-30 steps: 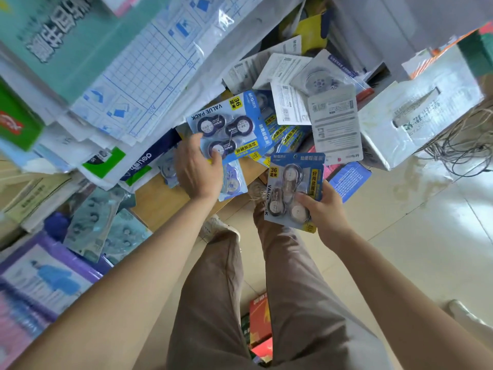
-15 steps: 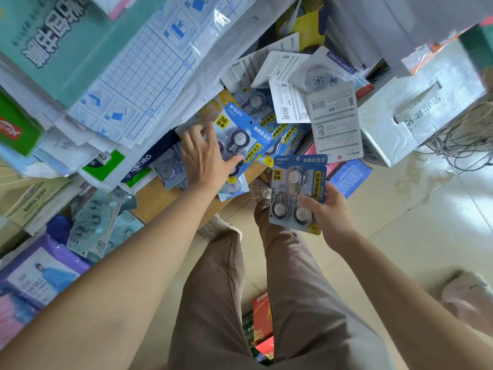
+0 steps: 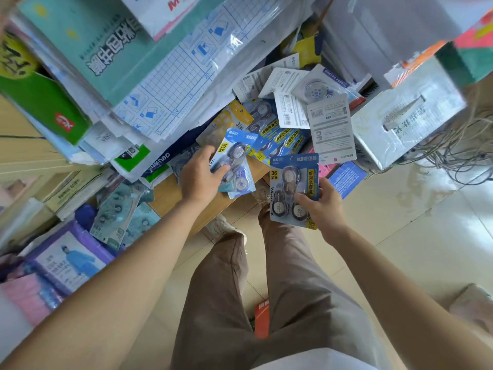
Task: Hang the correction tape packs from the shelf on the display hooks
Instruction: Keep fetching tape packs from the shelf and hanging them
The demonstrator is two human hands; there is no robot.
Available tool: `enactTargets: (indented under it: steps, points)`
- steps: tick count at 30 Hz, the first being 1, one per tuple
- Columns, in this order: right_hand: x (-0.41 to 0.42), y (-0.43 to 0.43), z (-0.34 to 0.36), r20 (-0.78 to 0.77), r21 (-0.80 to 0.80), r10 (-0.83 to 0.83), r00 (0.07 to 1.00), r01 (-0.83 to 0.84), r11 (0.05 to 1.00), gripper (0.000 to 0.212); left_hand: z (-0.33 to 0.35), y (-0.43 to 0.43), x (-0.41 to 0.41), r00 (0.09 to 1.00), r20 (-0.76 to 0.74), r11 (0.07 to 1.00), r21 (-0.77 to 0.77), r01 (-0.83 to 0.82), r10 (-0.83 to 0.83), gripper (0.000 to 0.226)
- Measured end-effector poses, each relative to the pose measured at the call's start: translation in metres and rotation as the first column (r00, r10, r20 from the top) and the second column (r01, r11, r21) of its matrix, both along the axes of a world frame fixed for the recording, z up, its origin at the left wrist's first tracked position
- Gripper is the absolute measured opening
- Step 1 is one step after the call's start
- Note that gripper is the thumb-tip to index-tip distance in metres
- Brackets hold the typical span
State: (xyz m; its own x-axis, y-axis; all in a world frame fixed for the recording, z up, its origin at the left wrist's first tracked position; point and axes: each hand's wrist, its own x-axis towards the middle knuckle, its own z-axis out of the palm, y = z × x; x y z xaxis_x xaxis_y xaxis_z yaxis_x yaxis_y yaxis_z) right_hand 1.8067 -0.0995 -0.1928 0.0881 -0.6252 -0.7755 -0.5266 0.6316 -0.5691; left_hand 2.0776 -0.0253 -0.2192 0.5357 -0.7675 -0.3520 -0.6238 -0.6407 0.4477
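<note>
Head view, looking down along both bare forearms onto a crowded shelf (image 3: pixel 170 193). Grips one blue correction tape pack (image 3: pixel 236 153) in the left hand (image 3: pixel 198 177), fingers curled behind and thumb across the front, right over the loose pile of packs (image 3: pixel 277 137) at the shelf's wooden lip. Cannot tell whether a lilac-wheeled pack (image 3: pixel 241 182) just beneath is caught in the same grip. Pinches a second blue pack (image 3: pixel 293 182) by its lower corner in the right hand (image 3: pixel 325 209), out over the floor and clear of the shelf. Shows no display hooks anywhere.

As for risks: could drag neighbouring packs off the lip when lifting the left one, with cards overlapping and fanned at the very edge. Could let the right pack swing or slip, given a corner pinch on slick plastic with most of the weight above the fingers. Could brush the overhanging stack of paper sheets (image 3: pixel 165 84) above the pile and start a slide.
</note>
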Motion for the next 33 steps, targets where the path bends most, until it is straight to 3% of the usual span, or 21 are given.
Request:
enactTargets:
  steps: [4, 9, 17, 24, 29, 33]
  points:
    - [0.009, -0.009, 0.047, -0.022, -0.14, 0.112, 0.993, -0.114, 0.984, 0.027, 0.061, 0.029, 0.006, 0.999, 0.008, 0.999, -0.006, -0.054, 0.054, 0.036]
    - [0.027, -0.025, 0.121, -0.069, -0.343, 0.329, 0.942, -0.332, 0.879, 0.015, 0.154, 0.067, 0.009, 0.98, 0.052, 0.98, -0.072, -0.188, 0.192, 0.038]
    - [0.09, -0.041, 0.255, -0.069, -0.674, 0.576, 0.814, -0.464, 0.575, 0.01, 0.303, 0.094, 0.033, 0.939, 0.193, 0.918, -0.337, -0.209, 0.284, 0.033]
    - [0.151, -0.036, 0.352, -0.044, -0.849, 0.637, 0.769, -0.365, 0.382, 0.011, 0.41, 0.104, 0.063, 0.895, 0.25, 0.834, -0.513, -0.201, 0.37, 0.029]
    - [0.184, -0.033, 0.42, -0.004, -0.941, 0.683, 0.731, -0.234, 0.246, 0.019, 0.482, 0.112, 0.083, 0.909, 0.163, 0.718, -0.671, -0.183, 0.384, 0.026]
    - [0.202, -0.038, 0.478, 0.168, -0.966, 0.669, 0.724, -0.014, 0.258, 0.023, 0.545, 0.118, 0.098, 0.865, 0.225, 0.583, -0.807, -0.093, 0.448, 0.027]
